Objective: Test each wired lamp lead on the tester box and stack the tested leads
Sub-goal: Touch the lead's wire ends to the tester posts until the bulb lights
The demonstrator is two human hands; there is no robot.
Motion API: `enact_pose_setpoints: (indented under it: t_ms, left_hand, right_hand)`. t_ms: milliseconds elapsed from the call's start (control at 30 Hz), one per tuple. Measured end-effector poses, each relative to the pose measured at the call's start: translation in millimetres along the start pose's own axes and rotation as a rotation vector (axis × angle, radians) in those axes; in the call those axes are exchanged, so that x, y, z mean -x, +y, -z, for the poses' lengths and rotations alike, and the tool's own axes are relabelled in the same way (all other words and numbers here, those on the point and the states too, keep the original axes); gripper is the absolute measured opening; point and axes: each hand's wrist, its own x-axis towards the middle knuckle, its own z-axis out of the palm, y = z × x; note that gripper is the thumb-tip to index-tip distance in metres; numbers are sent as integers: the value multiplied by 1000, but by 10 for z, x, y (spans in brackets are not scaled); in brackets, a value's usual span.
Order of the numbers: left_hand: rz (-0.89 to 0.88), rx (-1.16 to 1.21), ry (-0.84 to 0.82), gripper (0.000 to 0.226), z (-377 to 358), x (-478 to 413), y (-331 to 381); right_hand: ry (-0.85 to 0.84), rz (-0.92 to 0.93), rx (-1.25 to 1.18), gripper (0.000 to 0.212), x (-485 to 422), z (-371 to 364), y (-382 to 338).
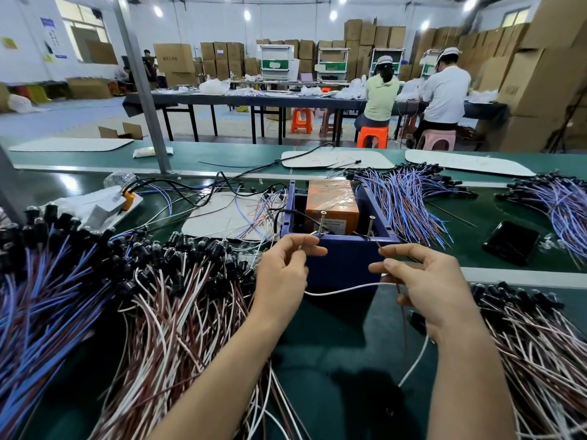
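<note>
- Your left hand (286,268) pinches the white wire (343,289) between thumb and forefinger. The wire's end lies at 1 o'clock from the pinch, right at the left screw (323,222); contact cannot be made out.
- Your right hand (428,281) pinches the brown wire (380,248). Its bare tip points to 11 o'clock, just short of the right screw (371,225).
- Both screws stand upright on the box (346,262) near rim, so the gap to close looks to be the right hand's.
</note>
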Motion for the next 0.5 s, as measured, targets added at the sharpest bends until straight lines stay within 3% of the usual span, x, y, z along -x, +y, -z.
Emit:
enact_pose_setpoints:
  t_ms: [500]
  left_hand:
    - [17,18,11,28,-1,15,34]
  right_hand:
    - [160,52,7,21,-59,-182,35]
